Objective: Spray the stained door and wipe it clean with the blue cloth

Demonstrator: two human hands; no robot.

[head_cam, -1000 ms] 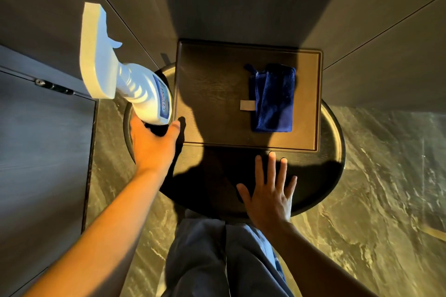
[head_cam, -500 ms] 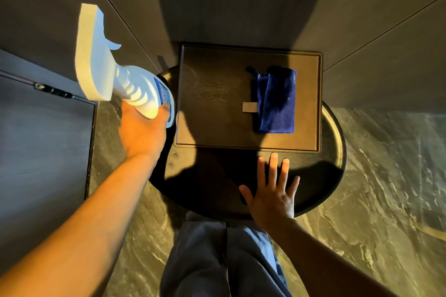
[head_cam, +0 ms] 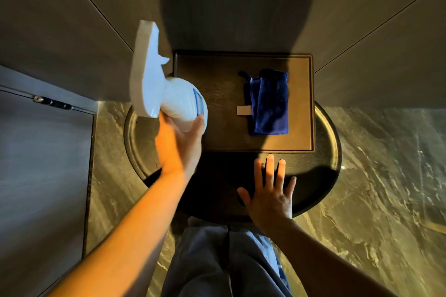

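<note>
My left hand (head_cam: 179,142) grips the white spray bottle (head_cam: 166,94) left of the tray (head_cam: 214,137); my right hand (head_cam: 270,196) lies flat and open on the table (head_cam: 325,176) below it, blue cloth (head_cam: 269,102) on the tray.

1. The bench (head_cam: 333,142) stands before me, against the wall.
2. A tray (head_cam: 217,132) lies on the bench, at its far side.
3. The cloth (head_cam: 269,103) lies on the tray, right of its middle.
4. My left hand (head_cam: 178,149) holds the spray bottle (head_cam: 166,94) above the tray's left edge.
5. My right hand (head_cam: 270,195) rests flat on the bench, just before the tray.
6. The door (head_cam: 43,164) lies to my left.
</note>
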